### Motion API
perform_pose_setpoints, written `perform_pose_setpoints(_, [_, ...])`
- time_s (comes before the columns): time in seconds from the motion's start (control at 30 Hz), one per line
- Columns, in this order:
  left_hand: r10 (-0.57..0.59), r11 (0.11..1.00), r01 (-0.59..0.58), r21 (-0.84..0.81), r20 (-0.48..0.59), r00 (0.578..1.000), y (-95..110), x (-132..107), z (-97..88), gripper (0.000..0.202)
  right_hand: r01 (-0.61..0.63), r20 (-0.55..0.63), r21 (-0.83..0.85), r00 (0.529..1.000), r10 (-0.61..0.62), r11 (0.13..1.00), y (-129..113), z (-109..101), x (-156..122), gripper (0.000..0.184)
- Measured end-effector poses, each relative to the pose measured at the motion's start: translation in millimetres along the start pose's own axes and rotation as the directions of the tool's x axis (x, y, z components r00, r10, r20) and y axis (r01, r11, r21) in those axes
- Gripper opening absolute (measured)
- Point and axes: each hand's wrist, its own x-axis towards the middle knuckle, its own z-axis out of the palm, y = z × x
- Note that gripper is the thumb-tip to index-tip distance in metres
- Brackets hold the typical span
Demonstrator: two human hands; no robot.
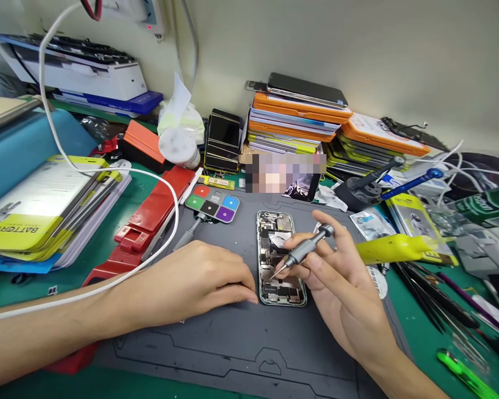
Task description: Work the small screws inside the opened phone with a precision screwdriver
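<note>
An opened smartphone [280, 260] lies on the grey work mat [233, 349], its battery, boards and metal shields exposed. My right hand [341, 277] holds a small grey precision screwdriver [305, 249] between thumb and fingers, slanting over the phone. The driver's thin tip points down-left at the phone's lower middle; whether it touches cannot be told. Beside the phone's lower left edge rests my left hand [203, 282], fingers curled together and thumb tip at that edge. Anything within those fingers is hidden.
A coloured-square magnetic pad [212, 204] and another screwdriver [190, 233] lie left of the phone. A white cable [175, 205] loops over my left forearm. At right are a yellow bottle [391, 249], tweezers [419, 296] and a screwdriver holder [357, 191]. Stacked boxes [297, 119] line the wall.
</note>
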Motion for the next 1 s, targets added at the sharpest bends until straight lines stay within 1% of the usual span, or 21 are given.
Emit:
perform_pose_setpoints(0.1, [0.017, 0.996, -0.018, 0.090, 0.010, 1.000, 2.4, -0.8, 0.4, 0.016, 0.040, 0.008, -0.074, 0.999, -0.040, 0.996, 0.0, -1.9, 1.6, 0.045])
perform_pose_setpoints(0.17, [0.043, 0.986, -0.048, 0.161, 0.036, 0.998, 3.9, -1.6, 1.3, 0.018, 0.137, -0.004, -0.176, 0.990, -0.139, 0.975, -1.9, -4.4, 4.6, 0.046])
perform_pose_setpoints(0.2, [0.058, 0.978, -0.068, 0.199, 0.058, 0.997, 4.5, -2.0, 2.0, 0.019, 0.212, -0.017, -0.247, 0.975, -0.223, 0.946, -3.5, -5.8, 6.9, 0.047])
perform_pose_setpoints(0.23, [0.071, 0.967, -0.089, 0.238, 0.080, 0.994, 5.0, -2.4, 3.0, 0.020, 0.293, -0.037, -0.332, 0.946, -0.323, 0.897, -5.3, -7.3, 9.8, 0.049])
perform_pose_setpoints(0.27, [0.082, 0.957, -0.107, 0.271, 0.101, 0.992, 5.3, -2.7, 4.0, 0.020, 0.368, -0.043, -0.420, 0.905, -0.423, 0.830, -7.2, -8.7, 13.5, 0.052])
perform_pose_setpoints(0.33, [0.090, 0.939, -0.124, 0.320, 0.118, 0.989, 5.7, -3.0, 6.2, 0.020, 0.477, 0.023, -0.578, 0.820, -0.571, 0.662, -9.7, -11.5, 23.2, 0.057])
perform_pose_setpoints(0.37, [0.088, 0.936, -0.123, 0.331, 0.120, 0.989, 5.8, -3.1, 7.2, 0.023, 0.516, 0.085, -0.631, 0.788, -0.609, 0.579, -9.9, -13.0, 29.0, 0.060])
perform_pose_setpoints(0.43, [0.066, 0.937, -0.102, 0.334, 0.117, 0.991, 5.4, -2.8, 8.7, 0.032, 0.590, 0.243, -0.685, 0.737, -0.631, 0.426, -7.1, -16.7, 41.1, 0.064])
perform_pose_setpoints(0.47, [0.053, 0.941, -0.090, 0.328, 0.119, 0.991, 5.1, -2.5, 9.3, 0.034, 0.609, 0.279, -0.688, 0.723, -0.632, 0.394, -4.3, -19.0, 46.7, 0.065])
perform_pose_setpoints(0.57, [0.024, 0.954, -0.061, 0.294, 0.129, 0.991, 3.9, -1.7, 10.1, 0.035, 0.631, 0.311, -0.693, 0.697, -0.646, 0.348, 6.7, -26.2, 57.9, 0.063])
perform_pose_setpoints(0.63, [0.025, 0.959, -0.061, 0.275, 0.133, 0.991, 3.1, -1.2, 10.5, 0.035, 0.639, 0.315, -0.692, 0.685, -0.657, 0.336, 13.1, -30.1, 60.0, 0.064])
perform_pose_setpoints(0.8, [0.016, 0.965, -0.051, 0.256, 0.135, 0.991, 2.5, -0.8, 12.2, 0.039, 0.628, 0.309, -0.689, 0.705, -0.638, 0.361, 18.4, -33.8, 57.8, 0.069])
perform_pose_setpoints(1.0, [0.018, 0.956, -0.061, 0.288, 0.151, 0.988, 5.2, 1.0, 11.6, 0.044, 0.637, 0.348, -0.685, 0.712, -0.610, 0.353, 18.6, -35.6, 58.6, 0.074])
